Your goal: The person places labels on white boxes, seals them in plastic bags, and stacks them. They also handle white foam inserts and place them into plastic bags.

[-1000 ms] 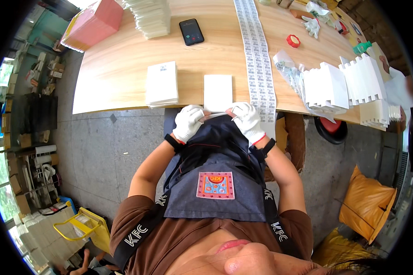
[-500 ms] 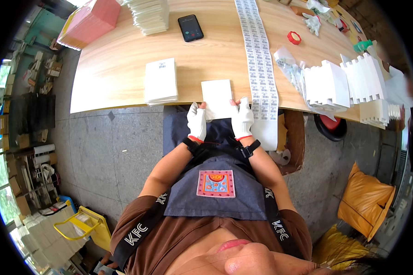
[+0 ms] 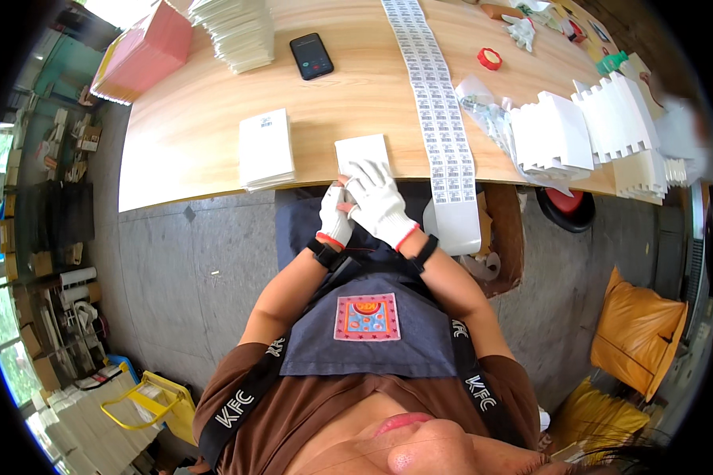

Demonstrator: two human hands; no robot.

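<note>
A flat white card-like piece (image 3: pixel 363 147) lies at the table's front edge, its near part hidden beneath my gloved hands. My left hand (image 3: pixel 337 215) is closed at the piece's near left corner, thumb and fingers on it. Across the piece lies my right hand (image 3: pixel 378 204), fingers stretched out flat, overlapping the left fingertips. To the left stands a short stack of similar white pieces (image 3: pixel 265 150), the top one bearing a small printed label. On the right, a long strip of barcode labels (image 3: pixel 444 119) runs over the table and hangs off its front edge.
Farther back are a black phone (image 3: pixel 311 55), a tall white stack (image 3: pixel 234 36) and a pink stack (image 3: pixel 146 51). Notched white pieces (image 3: pixel 550 134) stand at the right beside a clear plastic bag (image 3: pixel 483 103). A red tape-like ring (image 3: pixel 489 58) and a spare glove (image 3: pixel 520 32) lie beyond.
My right hand has left the piece's right edge and moved left, flattening across it toward my left hand. The left hand stays at the left side. The whole view has shifted slightly.
</note>
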